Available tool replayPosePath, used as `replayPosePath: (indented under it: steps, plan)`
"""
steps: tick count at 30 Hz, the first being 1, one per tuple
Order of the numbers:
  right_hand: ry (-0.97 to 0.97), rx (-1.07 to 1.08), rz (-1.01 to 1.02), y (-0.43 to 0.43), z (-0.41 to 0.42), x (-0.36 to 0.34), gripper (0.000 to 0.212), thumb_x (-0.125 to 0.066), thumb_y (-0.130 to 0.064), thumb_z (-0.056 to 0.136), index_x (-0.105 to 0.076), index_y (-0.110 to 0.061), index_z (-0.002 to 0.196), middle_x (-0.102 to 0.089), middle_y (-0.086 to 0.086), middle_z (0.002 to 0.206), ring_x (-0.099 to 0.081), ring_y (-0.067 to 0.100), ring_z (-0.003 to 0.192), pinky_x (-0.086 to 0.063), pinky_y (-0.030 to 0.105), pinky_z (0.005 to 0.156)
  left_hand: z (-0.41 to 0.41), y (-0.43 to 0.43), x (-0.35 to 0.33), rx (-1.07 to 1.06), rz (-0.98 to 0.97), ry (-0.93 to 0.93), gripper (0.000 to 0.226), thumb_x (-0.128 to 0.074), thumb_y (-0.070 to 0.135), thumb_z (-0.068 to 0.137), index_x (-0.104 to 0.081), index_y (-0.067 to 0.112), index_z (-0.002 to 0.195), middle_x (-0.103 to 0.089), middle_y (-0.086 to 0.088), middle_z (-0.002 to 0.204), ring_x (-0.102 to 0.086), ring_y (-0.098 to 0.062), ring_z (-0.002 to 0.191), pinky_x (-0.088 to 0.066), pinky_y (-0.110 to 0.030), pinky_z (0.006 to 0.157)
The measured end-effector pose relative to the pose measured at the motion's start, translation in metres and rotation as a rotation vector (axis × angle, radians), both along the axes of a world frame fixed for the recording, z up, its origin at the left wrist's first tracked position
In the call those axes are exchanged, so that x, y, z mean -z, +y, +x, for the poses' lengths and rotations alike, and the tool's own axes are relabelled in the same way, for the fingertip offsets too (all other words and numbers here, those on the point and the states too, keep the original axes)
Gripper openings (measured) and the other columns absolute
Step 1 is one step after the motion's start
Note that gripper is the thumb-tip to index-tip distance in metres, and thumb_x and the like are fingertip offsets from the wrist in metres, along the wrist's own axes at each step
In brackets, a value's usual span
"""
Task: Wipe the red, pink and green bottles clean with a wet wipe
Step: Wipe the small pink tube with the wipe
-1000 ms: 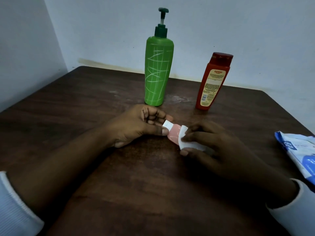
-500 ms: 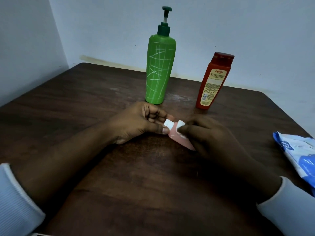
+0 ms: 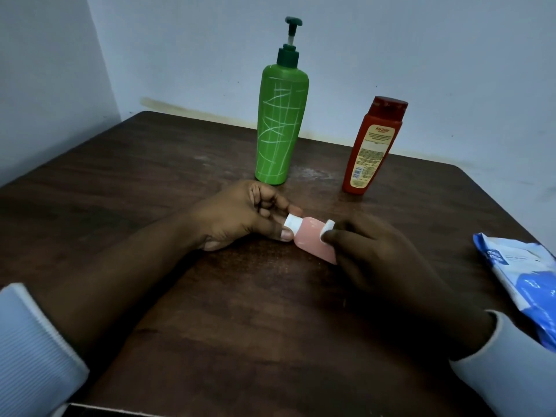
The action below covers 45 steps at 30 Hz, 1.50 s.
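A small pink bottle [image 3: 313, 240] with a white cap lies on its side on the dark wooden table [image 3: 150, 182]. My left hand [image 3: 240, 216] pinches its white cap between thumb and fingers. My right hand [image 3: 373, 257] presses a white wet wipe [image 3: 327, 229] on the bottle's body; most of the wipe is hidden under my fingers. A tall green pump bottle [image 3: 281, 121] stands upright just behind my left hand. To its right, a red bottle [image 3: 371, 149] with a yellow label stands upright.
A blue and white pack of wet wipes [image 3: 523, 284] lies at the table's right edge. Pale walls close in behind and to the left of the table.
My right hand slid the wipe along the pink bottle toward its cap, then back a little, uncovering more of the pink body. My left hand kept its hold on the cap.
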State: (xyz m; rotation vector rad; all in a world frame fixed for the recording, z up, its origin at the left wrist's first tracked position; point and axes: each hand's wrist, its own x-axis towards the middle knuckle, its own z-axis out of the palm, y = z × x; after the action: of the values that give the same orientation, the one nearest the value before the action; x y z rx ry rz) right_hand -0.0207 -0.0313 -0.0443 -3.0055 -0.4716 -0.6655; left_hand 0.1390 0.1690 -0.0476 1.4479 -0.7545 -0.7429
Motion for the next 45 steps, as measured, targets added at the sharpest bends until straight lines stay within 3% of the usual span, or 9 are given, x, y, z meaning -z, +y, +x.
replayPosePath:
  steps: [9, 20, 24, 26, 30, 33, 35, 40, 45]
  plan:
    - [-0.044, -0.013, 0.039, -0.007, 0.006, 0.0, 0.028, -0.061, -0.011, 0.09, -0.07, -0.008, 0.117, -0.066, 0.011, 0.109, -0.06, 0.026, 0.092, -0.048, 0.033, 0.073, 0.001, 0.001, 0.0, 0.053, 0.035, -0.01, 0.038, -0.071, -0.027, 0.072, -0.074, 0.002, 0.096, -0.076, -0.02, 0.113, -0.075, -0.025, 0.099, -0.063, -0.032, 0.082]
    - [-0.033, -0.07, -0.033, 0.004, 0.01, 0.0, 0.029, -0.058, -0.012, 0.091, -0.07, -0.007, 0.117, -0.065, 0.012, 0.108, -0.057, 0.026, 0.09, -0.045, 0.034, 0.071, -0.002, 0.0, 0.001, 0.05, 0.019, -0.017, 0.045, -0.072, -0.027, 0.071, -0.081, 0.017, 0.08, -0.078, -0.015, 0.107, -0.077, -0.022, 0.095, -0.063, -0.029, 0.077]
    - [-0.021, -0.005, 0.05, 0.002, 0.024, -0.004, 0.03, -0.056, -0.014, 0.093, -0.069, -0.011, 0.119, -0.065, 0.007, 0.108, -0.056, 0.023, 0.095, -0.048, 0.034, 0.075, -0.001, -0.001, 0.002, 0.029, 0.003, -0.018, 0.046, -0.071, -0.028, 0.071, -0.082, 0.017, 0.075, -0.08, -0.011, 0.1, -0.077, -0.018, 0.09, -0.063, -0.026, 0.076]
    - [-0.028, -0.001, 0.061, -0.004, 0.015, -0.004, 0.028, -0.058, -0.014, 0.092, -0.069, -0.011, 0.117, -0.064, 0.007, 0.107, -0.056, 0.022, 0.092, -0.048, 0.034, 0.073, -0.001, -0.001, 0.002, 0.031, 0.017, -0.032, 0.043, -0.072, -0.026, 0.07, -0.081, 0.014, 0.081, -0.078, -0.017, 0.107, -0.076, -0.024, 0.097, -0.064, -0.03, 0.08]
    - [-0.015, -0.073, -0.013, 0.006, 0.016, -0.003, 0.029, -0.059, -0.011, 0.09, -0.071, -0.009, 0.115, -0.066, 0.009, 0.107, -0.057, 0.023, 0.09, -0.04, 0.028, 0.073, 0.002, 0.001, 0.003, 0.042, 0.052, -0.052, 0.04, -0.072, -0.025, 0.072, -0.067, -0.012, 0.11, -0.075, -0.022, 0.111, -0.074, -0.033, 0.105, -0.064, -0.034, 0.085]
    - [0.02, -0.004, 0.105, 0.004, 0.023, -0.008, 0.028, -0.059, -0.01, 0.092, -0.07, -0.015, 0.117, -0.066, 0.003, 0.111, -0.057, 0.018, 0.098, -0.047, 0.029, 0.078, 0.001, 0.0, 0.002, 0.04, 0.036, -0.041, 0.039, -0.071, -0.026, 0.072, -0.068, -0.01, 0.106, -0.078, -0.018, 0.105, -0.077, -0.023, 0.096, -0.063, -0.029, 0.08]
    - [0.025, 0.025, 0.17, -0.003, 0.017, -0.009, 0.025, -0.06, -0.012, 0.092, -0.07, -0.017, 0.114, -0.063, 0.0, 0.109, -0.054, 0.013, 0.098, -0.044, 0.023, 0.077, 0.0, 0.0, 0.003, 0.026, 0.047, -0.063, 0.039, -0.073, -0.025, 0.071, -0.069, -0.009, 0.106, -0.077, -0.018, 0.108, -0.076, -0.025, 0.099, -0.063, -0.031, 0.082]
    - [0.052, -0.001, 0.124, 0.007, 0.024, -0.012, 0.027, -0.061, -0.012, 0.092, -0.071, -0.015, 0.117, -0.067, 0.001, 0.112, -0.058, 0.015, 0.099, -0.049, 0.028, 0.079, 0.0, 0.0, 0.003, 0.035, 0.044, -0.055, 0.038, -0.072, -0.027, 0.072, -0.072, -0.003, 0.102, -0.079, -0.014, 0.104, -0.076, -0.023, 0.097, -0.063, -0.03, 0.082]
    - [0.175, 0.094, 0.232, -0.015, 0.01, -0.022, 0.024, -0.059, -0.022, 0.092, -0.071, -0.02, 0.113, -0.061, -0.012, 0.107, -0.056, 0.005, 0.093, -0.042, 0.012, 0.075, -0.002, -0.002, 0.003, 0.0, 0.01, -0.044, 0.039, -0.072, -0.026, 0.071, -0.078, 0.009, 0.088, -0.079, -0.013, 0.107, -0.076, -0.021, 0.096, -0.063, -0.03, 0.081]
